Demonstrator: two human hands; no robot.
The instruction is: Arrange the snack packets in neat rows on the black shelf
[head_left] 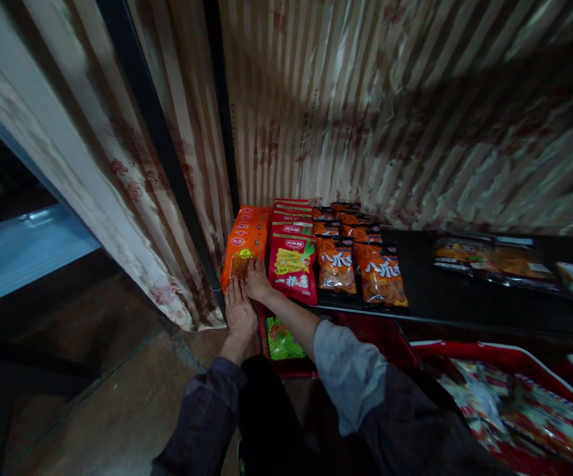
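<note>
A green packet (282, 340) shows only in part past the right forearm (294, 317); the left hand (241, 316) and right hand (257, 281) lie close together on the front orange packet (239, 248), hiding its lower part; whether their fingers grip, I cannot tell; its row fills the left end of the black shelf (420, 264), rear packets mostly covered; beyond, the curtain (276, 132) darkens rightward.

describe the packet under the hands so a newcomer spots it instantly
At the left end of the black shelf, beside a dark post, is a row of orange packets. It is the front packet, alone in that row showing a yellow circle.
</note>
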